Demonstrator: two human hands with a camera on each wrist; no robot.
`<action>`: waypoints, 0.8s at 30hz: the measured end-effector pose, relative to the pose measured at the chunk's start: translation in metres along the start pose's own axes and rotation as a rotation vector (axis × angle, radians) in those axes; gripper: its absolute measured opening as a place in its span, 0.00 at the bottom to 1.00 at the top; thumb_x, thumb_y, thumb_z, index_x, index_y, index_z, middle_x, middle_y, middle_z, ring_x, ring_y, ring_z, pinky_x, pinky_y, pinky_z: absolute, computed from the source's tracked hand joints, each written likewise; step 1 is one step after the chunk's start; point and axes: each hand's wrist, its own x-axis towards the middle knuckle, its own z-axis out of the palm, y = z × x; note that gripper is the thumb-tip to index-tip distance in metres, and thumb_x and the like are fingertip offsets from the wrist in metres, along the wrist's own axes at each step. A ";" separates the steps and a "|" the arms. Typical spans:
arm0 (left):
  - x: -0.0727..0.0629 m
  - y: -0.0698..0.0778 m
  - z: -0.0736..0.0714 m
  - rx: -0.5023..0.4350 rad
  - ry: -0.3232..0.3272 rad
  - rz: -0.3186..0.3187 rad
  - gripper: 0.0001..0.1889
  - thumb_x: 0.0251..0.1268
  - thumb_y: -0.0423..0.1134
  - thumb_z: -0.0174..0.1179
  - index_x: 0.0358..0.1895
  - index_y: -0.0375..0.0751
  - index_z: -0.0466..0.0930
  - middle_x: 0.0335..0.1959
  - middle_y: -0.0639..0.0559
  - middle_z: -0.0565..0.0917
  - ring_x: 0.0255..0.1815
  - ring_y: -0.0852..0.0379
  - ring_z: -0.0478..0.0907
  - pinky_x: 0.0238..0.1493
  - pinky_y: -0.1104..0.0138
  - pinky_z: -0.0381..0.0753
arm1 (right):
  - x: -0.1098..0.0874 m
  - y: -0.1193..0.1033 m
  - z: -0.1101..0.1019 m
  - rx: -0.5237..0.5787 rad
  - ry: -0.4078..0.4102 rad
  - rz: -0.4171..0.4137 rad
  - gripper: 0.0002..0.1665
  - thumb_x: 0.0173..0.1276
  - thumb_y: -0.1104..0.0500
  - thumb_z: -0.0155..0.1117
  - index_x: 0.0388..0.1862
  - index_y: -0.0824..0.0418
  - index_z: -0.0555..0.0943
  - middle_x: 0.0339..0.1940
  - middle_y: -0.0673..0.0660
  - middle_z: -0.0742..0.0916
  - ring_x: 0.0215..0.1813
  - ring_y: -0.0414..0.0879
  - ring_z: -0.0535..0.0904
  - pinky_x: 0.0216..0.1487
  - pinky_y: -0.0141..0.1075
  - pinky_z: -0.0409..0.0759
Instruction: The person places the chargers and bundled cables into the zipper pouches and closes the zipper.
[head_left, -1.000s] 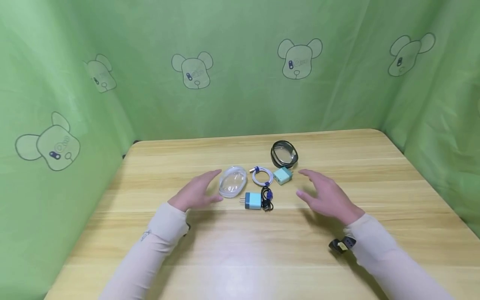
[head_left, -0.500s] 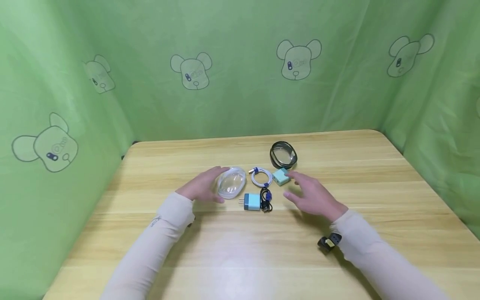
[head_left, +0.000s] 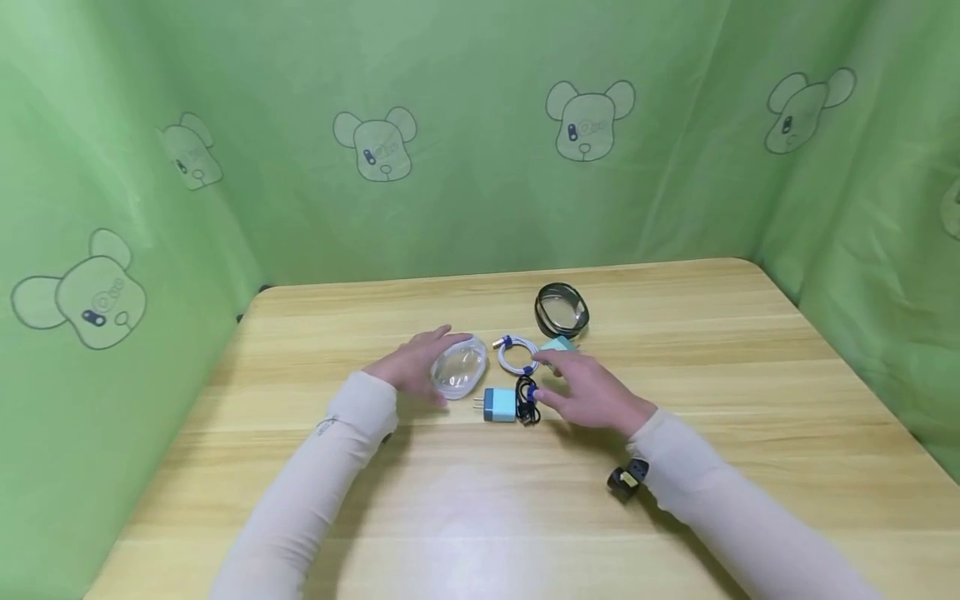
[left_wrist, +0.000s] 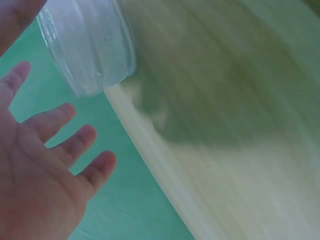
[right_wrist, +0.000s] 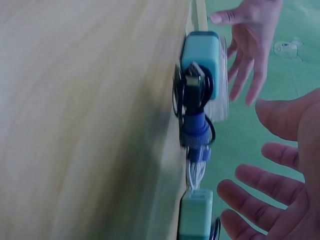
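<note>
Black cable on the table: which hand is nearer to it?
Right. The right hand is just right of the black cable, thumb close by; the left hand is farther left, past the blue charger.

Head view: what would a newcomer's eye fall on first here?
Probably the green curtain that fills the background, with its big-eared cartoon faces. Next, the bright blue charger on the wooden table, lying between the left hand and the right hand. Then perhaps the black-rimmed clear item, farthest back of the small things.
</note>
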 end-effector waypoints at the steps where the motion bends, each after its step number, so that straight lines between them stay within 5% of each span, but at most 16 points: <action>1: 0.001 0.000 0.000 0.011 -0.003 -0.007 0.62 0.34 0.36 0.81 0.76 0.65 0.52 0.78 0.45 0.47 0.75 0.39 0.47 0.67 0.36 0.51 | 0.002 -0.001 0.002 -0.007 -0.007 -0.006 0.35 0.66 0.53 0.67 0.68 0.64 0.69 0.63 0.64 0.78 0.54 0.59 0.79 0.57 0.54 0.77; 9: 0.007 -0.003 0.003 0.031 -0.020 0.017 0.60 0.35 0.32 0.79 0.76 0.61 0.53 0.76 0.47 0.55 0.74 0.41 0.52 0.69 0.39 0.52 | 0.013 -0.012 0.014 -0.026 -0.062 -0.034 0.34 0.65 0.50 0.68 0.66 0.64 0.71 0.62 0.61 0.79 0.61 0.56 0.75 0.63 0.50 0.72; 16: 0.010 -0.004 0.006 -0.004 -0.007 0.026 0.58 0.38 0.31 0.77 0.76 0.62 0.54 0.77 0.46 0.52 0.75 0.41 0.51 0.68 0.38 0.52 | 0.017 -0.017 0.021 -0.084 -0.049 -0.090 0.34 0.64 0.51 0.69 0.65 0.65 0.72 0.61 0.62 0.79 0.64 0.57 0.73 0.66 0.50 0.69; 24: 0.011 -0.001 0.006 -0.055 0.018 0.082 0.56 0.37 0.30 0.78 0.75 0.56 0.58 0.72 0.50 0.64 0.69 0.45 0.61 0.68 0.45 0.60 | 0.020 -0.022 0.028 -0.138 -0.061 -0.114 0.34 0.63 0.48 0.70 0.64 0.62 0.74 0.59 0.61 0.81 0.62 0.56 0.74 0.65 0.50 0.70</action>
